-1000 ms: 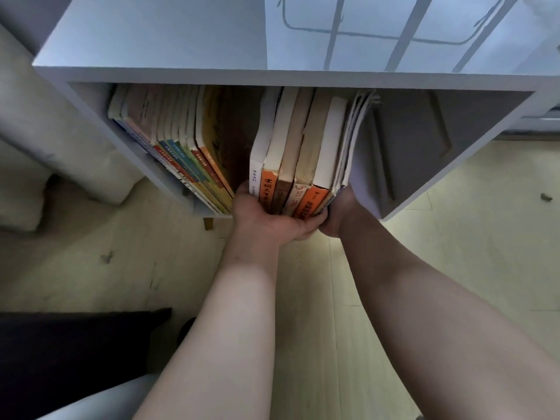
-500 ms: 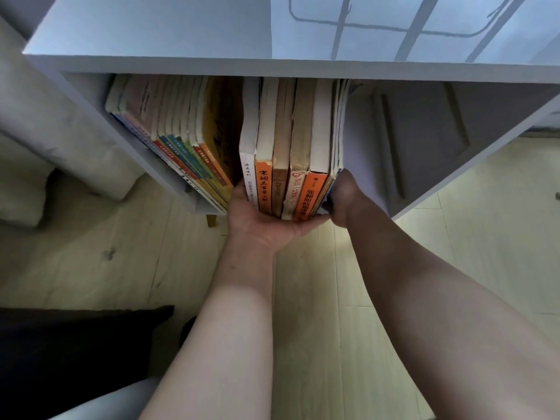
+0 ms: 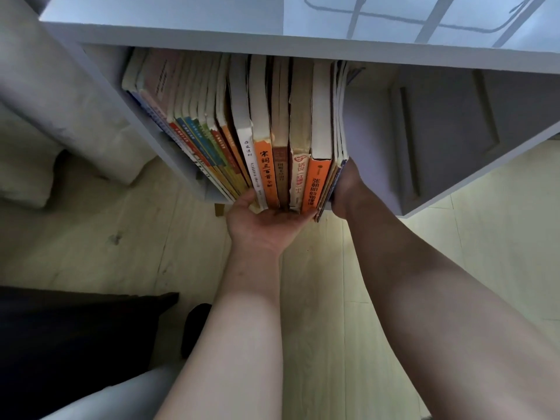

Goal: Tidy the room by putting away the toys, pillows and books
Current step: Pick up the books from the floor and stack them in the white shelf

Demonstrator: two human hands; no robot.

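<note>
A white bookshelf (image 3: pixel 212 28) has one cubby holding books. Several thin colourful books (image 3: pixel 194 122) lean at its left. Beside them stands a stack of thicker books (image 3: pixel 291 165) with white, orange and brown spines, plus thin booklets on its right side. My left hand (image 3: pixel 263 228) lies palm up against the lower ends of the spines, thumb at the white book. My right hand (image 3: pixel 345 189) presses flat on the stack's right side, with its fingers hidden inside the cubby. The stack sits squeezed between both hands.
The right part of the cubby (image 3: pixel 439 131) holds no books. A pale grey cushion or sofa (image 3: pixel 45 101) stands left of the shelf. A dark cloth shape (image 3: pixel 75 344) lies at the lower left on the light wooden floor (image 3: pixel 500 237).
Both hands have shifted the stack left, closing the gap to the leaning books. The fanned booklets on the right are now pressed flat against it.
</note>
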